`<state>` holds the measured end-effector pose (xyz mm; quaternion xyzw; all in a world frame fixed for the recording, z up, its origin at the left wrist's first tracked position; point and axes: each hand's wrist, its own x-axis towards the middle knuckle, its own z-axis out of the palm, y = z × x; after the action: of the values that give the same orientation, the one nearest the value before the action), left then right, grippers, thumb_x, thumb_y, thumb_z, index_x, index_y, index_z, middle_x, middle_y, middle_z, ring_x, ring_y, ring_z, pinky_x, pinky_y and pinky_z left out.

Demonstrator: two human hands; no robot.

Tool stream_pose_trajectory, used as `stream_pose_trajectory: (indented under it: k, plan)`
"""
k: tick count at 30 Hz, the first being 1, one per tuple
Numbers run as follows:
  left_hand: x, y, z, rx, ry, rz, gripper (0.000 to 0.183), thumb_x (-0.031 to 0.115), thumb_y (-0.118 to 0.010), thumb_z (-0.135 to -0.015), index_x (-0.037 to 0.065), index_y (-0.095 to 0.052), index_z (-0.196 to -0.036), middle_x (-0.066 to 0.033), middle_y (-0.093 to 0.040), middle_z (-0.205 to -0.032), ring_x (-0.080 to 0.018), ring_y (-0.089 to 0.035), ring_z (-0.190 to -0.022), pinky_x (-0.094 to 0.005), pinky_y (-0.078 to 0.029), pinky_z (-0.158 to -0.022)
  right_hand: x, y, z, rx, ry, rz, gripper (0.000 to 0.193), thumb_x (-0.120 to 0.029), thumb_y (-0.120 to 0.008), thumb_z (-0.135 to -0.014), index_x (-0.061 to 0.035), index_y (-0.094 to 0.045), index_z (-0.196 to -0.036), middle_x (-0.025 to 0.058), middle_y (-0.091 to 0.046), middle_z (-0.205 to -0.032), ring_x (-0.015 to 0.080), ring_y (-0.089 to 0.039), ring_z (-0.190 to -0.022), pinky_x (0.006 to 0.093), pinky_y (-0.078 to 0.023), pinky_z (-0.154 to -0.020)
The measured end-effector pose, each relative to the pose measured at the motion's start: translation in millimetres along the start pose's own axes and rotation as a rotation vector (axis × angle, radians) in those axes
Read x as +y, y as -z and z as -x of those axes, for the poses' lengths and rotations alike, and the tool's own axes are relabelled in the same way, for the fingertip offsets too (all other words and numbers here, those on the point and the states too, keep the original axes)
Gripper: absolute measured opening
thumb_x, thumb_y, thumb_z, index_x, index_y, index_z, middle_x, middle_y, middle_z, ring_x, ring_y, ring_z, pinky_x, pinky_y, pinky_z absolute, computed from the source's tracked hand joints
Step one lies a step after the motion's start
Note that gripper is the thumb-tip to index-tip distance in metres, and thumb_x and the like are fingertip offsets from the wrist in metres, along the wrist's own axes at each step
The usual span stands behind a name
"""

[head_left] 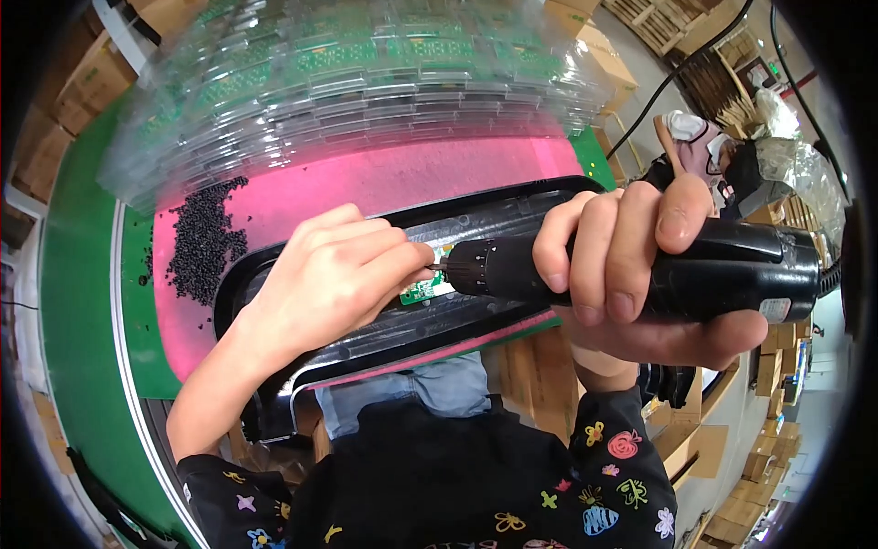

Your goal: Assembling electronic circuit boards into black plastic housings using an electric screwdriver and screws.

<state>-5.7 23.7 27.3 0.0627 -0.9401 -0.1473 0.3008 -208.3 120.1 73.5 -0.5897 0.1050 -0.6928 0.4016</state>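
My right hand point(626, 252) is wrapped around a black electric screwdriver point(732, 261), which lies sideways with its bit pointing left. At the bit's tip, my left hand point(334, 274) has its thumb and fingers pinched together; what they hold is too small and hidden to make out. Just below the tip, a small green circuit board point(422, 291) sits inside a long black plastic housing point(494, 218). The housing has a raised rim and rounded ends, and my hands and the driver cover part of it.
A pink mat point(366, 183) lies on the green table point(69, 265) beneath the housing. Small black screws point(206, 242) are heaped at the left. Stacked clear plastic trays point(366, 87) holding green boards stand at the back. Cardboard boxes and another person point(700, 146) are at the right.
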Motion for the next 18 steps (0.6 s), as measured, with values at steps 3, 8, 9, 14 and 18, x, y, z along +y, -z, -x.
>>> stream_pose_trajectory:
  k: [3,8,9,14,18]
  plan:
    - [-6,-4,9,0.084,0.062,0.005,0.016,0.008,-0.077,-0.073,0.004,-0.064,-0.082,-0.0053,-0.062,-0.070,-0.0214,-0.059,-0.059,-0.0329,-0.039,-0.053,9,4,2,0.083,-0.041,0.043,0.062,-0.063,-0.062,-0.084,-0.0072,-0.050,-0.108,-0.0012,-0.052,-0.066,0.0106,-0.049,-0.050,0.0300,-0.044,-0.056]
    - [-12,-14,18,-0.013,0.172,0.165,0.015,0.011,-0.073,-0.079,0.004,-0.062,-0.085,-0.0080,-0.065,-0.075,-0.0266,-0.063,-0.063,-0.0365,-0.048,-0.057,23,31,6,0.154,-0.197,0.259,0.056,-0.059,-0.053,-0.088,-0.0046,-0.048,-0.101,0.0002,-0.049,-0.061,0.0109,-0.042,-0.047,0.0294,-0.038,-0.051]
    - [-10,-12,14,-0.103,0.170,0.187,0.016,0.013,-0.072,-0.079,0.004,-0.060,-0.087,-0.0076,-0.064,-0.076,-0.0281,-0.063,-0.067,-0.0373,-0.051,-0.060,24,35,8,0.164,-0.219,0.280,0.055,-0.058,-0.053,-0.089,-0.0045,-0.048,-0.101,0.0006,-0.049,-0.060,0.0110,-0.042,-0.047,0.0294,-0.038,-0.051]
    - [-11,-16,19,-0.208,0.157,0.174,0.017,0.014,-0.072,-0.079,0.006,-0.060,-0.087,-0.0064,-0.062,-0.077,-0.0273,-0.064,-0.072,-0.0376,-0.051,-0.059,34,45,14,0.168,-0.275,0.285,0.052,-0.055,-0.052,-0.090,-0.0044,-0.048,-0.099,0.0012,-0.048,-0.060,0.0114,-0.041,-0.046,0.0292,-0.037,-0.051]
    - [-8,-16,19,-0.280,0.250,0.174,0.015,0.013,-0.071,-0.081,0.005,-0.061,-0.090,-0.0087,-0.065,-0.080,-0.0288,-0.066,-0.075,-0.0383,-0.052,-0.062,39,45,14,0.182,-0.264,0.318,0.051,-0.055,-0.051,-0.091,-0.0045,-0.048,-0.098,0.0014,-0.047,-0.059,0.0114,-0.041,-0.046,0.0291,-0.037,-0.051]
